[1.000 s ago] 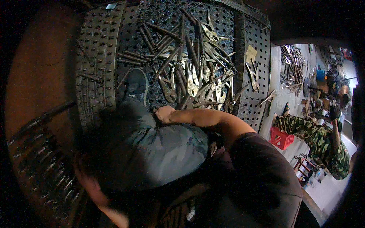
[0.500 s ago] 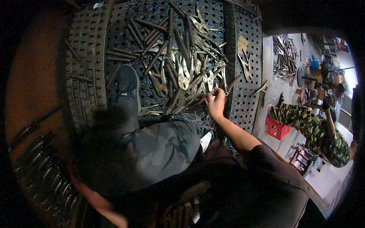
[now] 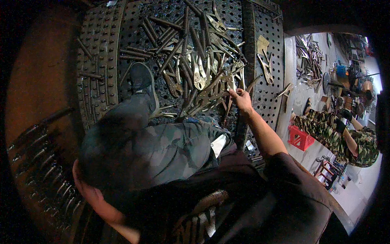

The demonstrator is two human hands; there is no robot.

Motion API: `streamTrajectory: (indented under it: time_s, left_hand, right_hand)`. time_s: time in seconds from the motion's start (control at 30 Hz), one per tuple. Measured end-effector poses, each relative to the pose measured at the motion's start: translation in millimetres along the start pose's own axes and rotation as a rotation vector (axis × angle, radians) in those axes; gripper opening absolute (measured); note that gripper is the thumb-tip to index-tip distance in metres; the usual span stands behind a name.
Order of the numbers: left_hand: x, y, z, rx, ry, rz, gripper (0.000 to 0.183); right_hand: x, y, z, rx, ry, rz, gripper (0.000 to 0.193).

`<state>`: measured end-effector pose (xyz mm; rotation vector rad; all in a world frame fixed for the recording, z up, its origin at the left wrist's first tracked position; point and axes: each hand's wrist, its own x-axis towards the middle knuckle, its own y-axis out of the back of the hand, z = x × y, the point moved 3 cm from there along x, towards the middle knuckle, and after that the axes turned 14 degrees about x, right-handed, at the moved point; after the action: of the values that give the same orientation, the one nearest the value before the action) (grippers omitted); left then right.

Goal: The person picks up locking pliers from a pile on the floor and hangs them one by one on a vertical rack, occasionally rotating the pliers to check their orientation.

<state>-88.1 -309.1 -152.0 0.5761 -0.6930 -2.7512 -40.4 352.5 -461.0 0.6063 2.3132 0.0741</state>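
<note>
My right hand (image 3: 242,100) is closed in a pinch at the lower right of a heap of metal parts. Between its thumb and fingertips is the end of a pair of locking pliers (image 3: 230,82), still lying among the others. More locking pliers (image 3: 199,76), silvery and oily, lie crossed over one another to the left. Dark coil springs (image 3: 166,23) are mixed into the heap and spread beyond it. At the lower left, my left hand (image 3: 82,184) rests beside my bent knee, its fingers hidden in shadow and behind the leg.
My shoe (image 3: 142,79) stands on the perforated dark metal surface (image 3: 268,36), left of the heap. Rows of hooked metal parts (image 3: 48,175) line the lower left. At right, a person in camouflage (image 3: 325,132) works near a red crate (image 3: 300,138) and a floor pile of metal pieces (image 3: 309,61).
The view has shifted a little. My right hand has moved slightly right, its fingertips now pinching the pliers' end. More of my left hand shows beside the knee.
</note>
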Motion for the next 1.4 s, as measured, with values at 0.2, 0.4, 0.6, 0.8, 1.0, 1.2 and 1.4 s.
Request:
streamTrajectory:
  time_s: [0.2,0.4,0.6,0.8,1.0,1.2,1.4]
  left_hand:
    - [9.6,-6.7,-11.1,-0.035,0.100,0.107,0.043]
    - [13.0,-8.9,-10.2,-0.005,0.156,0.137,0.043]
    - [7.9,-4.1,-9.4,-0.092,0.106,0.074,0.046]
    - [0.1,-26.4,34.9,0.038,-0.061,0.088,0.057]
    - [-39.3,-71.3,147.7,0.222,-0.544,0.323,0.064]
    - [-81.1,-71.2,125.5,0.095,-0.030,-0.021,0.075]
    - [-93.1,-90.7,123.7,-0.536,-0.138,-0.307,0.076]
  right_hand:
    - [-19.9,65.0,-26.3,-0.266,0.108,0.100,0.055]
    - [-19.3,82.8,-46.5,-0.519,0.120,-0.022,0.050]
    - [-50.5,83.9,-89.6,-0.623,0.082,0.170,0.058]
    - [-96.8,73.0,-170.9,-0.337,0.423,0.222,0.036]
    - [-219.1,-90.8,-315.5,0.197,0.507,-0.566,0.027]
    - [-306.7,-223.1,-336.1,0.589,0.655,-1.186,0.024]
    - [-213.1,-191.5,-329.6,0.341,0.783,-0.780,0.031]
